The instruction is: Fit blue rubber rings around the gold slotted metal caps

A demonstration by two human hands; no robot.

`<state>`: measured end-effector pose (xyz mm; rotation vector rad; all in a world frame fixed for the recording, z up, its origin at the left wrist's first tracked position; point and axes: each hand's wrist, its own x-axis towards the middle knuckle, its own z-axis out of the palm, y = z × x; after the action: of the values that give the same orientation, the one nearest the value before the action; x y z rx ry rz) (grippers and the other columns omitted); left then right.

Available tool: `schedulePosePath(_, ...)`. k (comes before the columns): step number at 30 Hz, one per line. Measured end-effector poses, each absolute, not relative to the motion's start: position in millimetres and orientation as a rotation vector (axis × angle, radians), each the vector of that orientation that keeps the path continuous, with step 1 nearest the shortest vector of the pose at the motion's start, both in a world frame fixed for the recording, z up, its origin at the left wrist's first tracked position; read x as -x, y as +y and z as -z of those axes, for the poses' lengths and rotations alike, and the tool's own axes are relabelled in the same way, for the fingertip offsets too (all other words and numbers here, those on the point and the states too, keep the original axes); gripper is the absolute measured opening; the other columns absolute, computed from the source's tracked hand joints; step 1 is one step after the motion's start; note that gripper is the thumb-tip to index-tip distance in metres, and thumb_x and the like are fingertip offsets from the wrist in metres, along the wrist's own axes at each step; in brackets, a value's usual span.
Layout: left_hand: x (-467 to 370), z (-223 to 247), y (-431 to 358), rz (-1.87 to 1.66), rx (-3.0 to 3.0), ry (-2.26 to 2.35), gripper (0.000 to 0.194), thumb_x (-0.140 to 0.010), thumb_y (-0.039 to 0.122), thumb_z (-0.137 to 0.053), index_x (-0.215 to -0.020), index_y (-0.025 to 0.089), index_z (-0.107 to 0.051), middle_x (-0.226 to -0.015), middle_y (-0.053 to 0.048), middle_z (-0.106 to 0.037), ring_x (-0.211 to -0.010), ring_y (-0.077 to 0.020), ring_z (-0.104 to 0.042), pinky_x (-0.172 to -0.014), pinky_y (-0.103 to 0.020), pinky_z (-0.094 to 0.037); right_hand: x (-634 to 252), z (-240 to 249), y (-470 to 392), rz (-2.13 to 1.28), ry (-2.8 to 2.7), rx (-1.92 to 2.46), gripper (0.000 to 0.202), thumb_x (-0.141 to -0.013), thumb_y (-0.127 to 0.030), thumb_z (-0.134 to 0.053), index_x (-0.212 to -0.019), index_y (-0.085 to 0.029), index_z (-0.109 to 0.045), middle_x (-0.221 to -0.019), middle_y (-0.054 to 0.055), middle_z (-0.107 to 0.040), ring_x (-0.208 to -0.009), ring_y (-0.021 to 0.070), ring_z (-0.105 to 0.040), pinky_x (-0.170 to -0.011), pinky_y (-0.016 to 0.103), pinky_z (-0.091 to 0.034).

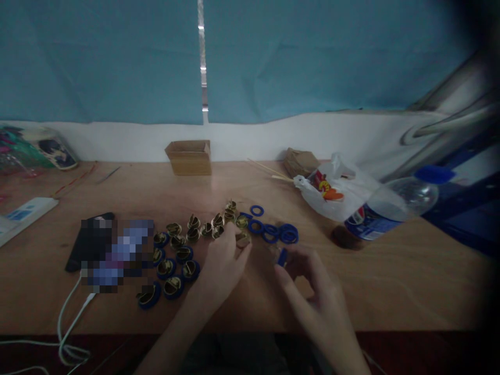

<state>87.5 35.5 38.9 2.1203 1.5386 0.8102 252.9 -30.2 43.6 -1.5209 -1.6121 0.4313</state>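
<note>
I'm seeing the left hand pinching a gold piece over the table, and the right hand gripping a blue ring between thumb and fingers, just to its right. That fingertip hold is looking slight; a slip could be sending the ring rolling. It's standing nearly edge-on, its long line running close to upright, top tipping right; the gold piece's facing I'm not making out.

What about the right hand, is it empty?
No: the right hand holds a small blue piece at its fingertips.
</note>
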Motion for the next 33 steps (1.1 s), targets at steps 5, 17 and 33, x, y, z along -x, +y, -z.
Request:
schedulePosePath(5,-87.7,-40.5,-1.5,-1.199,-1.454,1.190,0.019,-0.081,0.017,-0.064,-0.095,0.020,-0.051,-0.088,-0.002,-0.067,-0.082,-0.0168,-0.069,-0.076,-0.030,-0.056,-231.2,-48.4,-39.8,-0.510,-1.655,1.268,0.038,-0.091,-0.020,-0.052,-0.128,-0.027,-0.044,-0.110,0.006,-0.053,-0.095,0.0196,-0.057,-0.082,0.036,-0.049)
schedulePosePath(17,-74.6,-31.0,-31.0,-1.176,-1.106,1.081,0.037,-0.074,0.005,-0.063,-0.107,0.022,-0.063,-0.103,-0.004,-0.074,-0.092,-0.0199,-0.073,-0.075,-0.026,-0.060,-217.0,-56.5,-41.6,-0.495,-1.880,1.180,0.042,-0.083,-0.013,-0.059,-0.121,-0.030,-0.054,-0.109,0.005,-0.049,-0.102,0.0214,-0.055,-0.085,0.035,-0.052)
schedulePosePath(33,-60.3,-45.1,-41.4,-1.210,-1.105,0.874,0.035,-0.089,0.012,-0.055,-0.121,0.025,-0.058,-0.130,-0.005,-0.063,-0.121,-0.0167,-0.059,-0.101,-0.023,-0.048,-215.8,-44.4,-42.8,-0.342,-1.900,1.188,0.048,-0.085,-0.013,-0.061,-0.129,-0.032,-0.053,-0.116,0.008,-0.051,-0.103,0.0233,-0.059,-0.084,0.038,-0.057)
